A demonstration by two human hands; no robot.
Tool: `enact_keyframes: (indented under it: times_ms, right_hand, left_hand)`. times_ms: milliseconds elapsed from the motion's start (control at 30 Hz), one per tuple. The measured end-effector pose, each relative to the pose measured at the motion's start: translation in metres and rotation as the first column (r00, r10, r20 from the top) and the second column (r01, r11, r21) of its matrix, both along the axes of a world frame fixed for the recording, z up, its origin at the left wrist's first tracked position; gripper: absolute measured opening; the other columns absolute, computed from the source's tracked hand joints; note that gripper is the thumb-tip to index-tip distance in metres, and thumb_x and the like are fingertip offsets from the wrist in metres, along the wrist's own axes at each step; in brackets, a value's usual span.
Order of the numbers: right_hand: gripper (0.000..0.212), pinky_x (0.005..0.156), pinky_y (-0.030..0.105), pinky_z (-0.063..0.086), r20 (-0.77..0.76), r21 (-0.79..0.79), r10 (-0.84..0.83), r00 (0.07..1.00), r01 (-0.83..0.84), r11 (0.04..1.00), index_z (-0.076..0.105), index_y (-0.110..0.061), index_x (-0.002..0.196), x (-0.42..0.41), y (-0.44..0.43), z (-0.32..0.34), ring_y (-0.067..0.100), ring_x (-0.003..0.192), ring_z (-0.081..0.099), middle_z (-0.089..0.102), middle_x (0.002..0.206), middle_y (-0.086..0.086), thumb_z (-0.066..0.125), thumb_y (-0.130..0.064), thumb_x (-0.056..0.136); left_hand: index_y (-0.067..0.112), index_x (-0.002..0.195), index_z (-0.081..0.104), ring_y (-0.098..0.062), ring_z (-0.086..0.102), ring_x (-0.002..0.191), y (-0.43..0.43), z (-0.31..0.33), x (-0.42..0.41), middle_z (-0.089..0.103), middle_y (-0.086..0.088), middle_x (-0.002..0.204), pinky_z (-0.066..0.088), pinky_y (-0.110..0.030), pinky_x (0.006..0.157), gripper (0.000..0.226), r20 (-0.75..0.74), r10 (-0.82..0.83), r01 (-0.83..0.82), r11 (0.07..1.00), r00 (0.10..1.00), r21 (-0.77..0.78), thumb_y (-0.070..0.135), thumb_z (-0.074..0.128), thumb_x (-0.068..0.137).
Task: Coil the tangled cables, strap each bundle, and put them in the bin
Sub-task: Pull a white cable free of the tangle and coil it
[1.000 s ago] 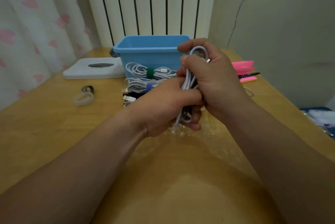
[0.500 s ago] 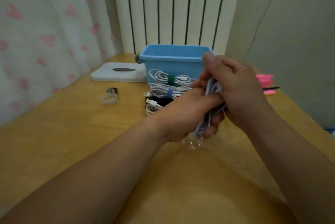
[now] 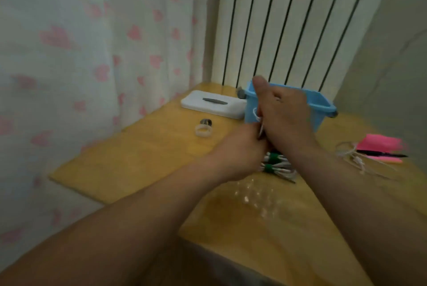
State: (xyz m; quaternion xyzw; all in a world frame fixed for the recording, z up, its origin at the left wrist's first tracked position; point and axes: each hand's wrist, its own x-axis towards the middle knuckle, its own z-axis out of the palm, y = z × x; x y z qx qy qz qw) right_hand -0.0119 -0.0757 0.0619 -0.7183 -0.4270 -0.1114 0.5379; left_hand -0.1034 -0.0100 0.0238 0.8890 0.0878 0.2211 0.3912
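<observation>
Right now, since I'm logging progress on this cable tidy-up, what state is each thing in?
left hand, gripping the white cable coil.
right hand, curled round the same coil.
white cable coil, held in both hands, mostly hidden; strap cannot be told.
strapped bundles, bound, lying on the table outside the bin.
blue bin, upright, open-topped, contents hidden.
loose cable, uncoiled on the table.
strap rolls, lying unused.

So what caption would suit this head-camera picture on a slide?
The left hand and right hand grip a white cable before the blue bin; two strapped bundles lie on the table.
</observation>
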Motion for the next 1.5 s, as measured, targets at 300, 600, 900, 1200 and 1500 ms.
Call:
enact_keyframes:
  times_ms: [300, 600, 900, 1200, 1500]
  right_hand:
    - [0.024, 0.089, 0.04, 0.057, 0.209, -0.668, 0.195, 0.958, -0.006, 0.745, 0.074, -0.023, 0.117, -0.005, 0.124, -0.043, 0.018, 0.101, 0.068, 0.073, 0.115, -0.002, 0.061, -0.037, 0.102]
    - [0.018, 0.072, 0.038, 0.055, 0.161, -0.754, 0.192, 0.968, -0.004, 0.657, 0.046, -0.028, 0.113, -0.03, 0.12, -0.089, 0.014, 0.083, 0.061, 0.062, 0.099, -0.006, 0.06, -0.026, 0.101]
    - [0.014, 0.087, 0.039, 0.06, -0.624, -0.02, 0.293, 0.724, -0.39, 0.921, 0.077, -0.013, 0.105, -0.011, -0.009, -0.039, 0.025, 0.093, 0.07, 0.075, 0.096, 0.006, 0.065, -0.018, 0.101]
    - [0.012, 0.098, 0.044, 0.054, -0.584, 0.359, 0.589, 0.559, -0.473, 0.805, 0.065, -0.012, 0.102, 0.07, -0.075, -0.02, 0.03, 0.109, 0.067, 0.069, 0.104, 0.01, 0.054, -0.012, 0.102]
    - [0.026, 0.075, 0.044, 0.042, -0.515, 0.15, 0.291, 0.807, -0.249, 0.957, 0.05, -0.015, 0.067, 0.127, -0.128, -0.034, 0.023, 0.058, 0.038, 0.034, 0.053, 0.001, 0.05, -0.031, 0.089]
  left_hand:
    - [0.022, 0.077, 0.06, -0.029, 0.055, 0.069, 0.112, -0.053, -0.041, 0.06, 0.0, 0.071, 0.044, -0.04, 0.068, 0.039, 0.067, 0.703, -0.476, 0.545, 0.708, -0.69, 0.054, 0.058, 0.098]
    - [0.02, 0.079, 0.063, -0.022, 0.058, 0.068, 0.114, -0.051, -0.044, 0.063, -0.001, 0.074, 0.039, -0.033, 0.058, 0.034, 0.086, 0.718, -0.476, 0.541, 0.69, -0.693, 0.04, 0.06, 0.106]
    - [0.015, 0.084, 0.063, -0.021, 0.044, 0.055, 0.076, -0.041, -0.028, 0.049, 0.0, 0.06, 0.039, -0.035, 0.055, 0.038, 0.168, 0.427, -0.212, 0.707, 0.889, -0.675, 0.049, 0.07, 0.099]
    - [0.02, 0.08, 0.064, -0.013, 0.039, 0.048, -0.011, 0.01, 0.05, 0.048, 0.0, 0.06, 0.033, -0.027, 0.044, 0.033, 0.276, 0.076, 0.141, 0.713, 0.958, -0.686, 0.04, 0.064, 0.107]
    - [0.01, 0.104, 0.069, -0.015, 0.045, 0.056, -0.04, 0.007, 0.097, 0.06, -0.004, 0.073, 0.036, -0.027, 0.05, 0.031, 0.264, -0.062, 0.208, 0.793, 0.963, -0.573, 0.039, 0.06, 0.108]
